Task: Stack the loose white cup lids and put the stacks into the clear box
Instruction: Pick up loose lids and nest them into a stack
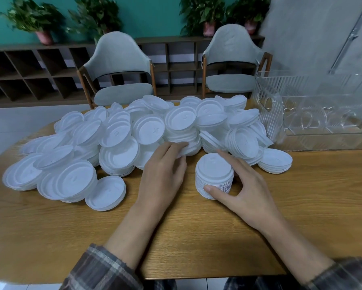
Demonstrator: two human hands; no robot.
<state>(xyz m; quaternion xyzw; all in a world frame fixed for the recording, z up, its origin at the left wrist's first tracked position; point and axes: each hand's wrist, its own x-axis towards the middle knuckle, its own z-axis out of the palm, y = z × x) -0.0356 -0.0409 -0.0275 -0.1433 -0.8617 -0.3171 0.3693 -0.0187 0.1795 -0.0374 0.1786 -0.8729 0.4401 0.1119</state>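
Observation:
A big heap of loose white cup lids covers the far half of the wooden table. In front of it stands a neat stack of lids. My right hand holds this stack, thumb on its near side and fingers round its far side. My left hand reaches into the heap's near edge, and its fingertips pinch a lid there. The clear box, ribbed with a heart-shaped cut-out, sits at the right rear of the table. Nothing white shows inside it.
Small separate lid piles lie at the heap's edges: one near left, another right of the stack. Two grey chairs stand behind the table, with a low shelf and potted plants along the wall.

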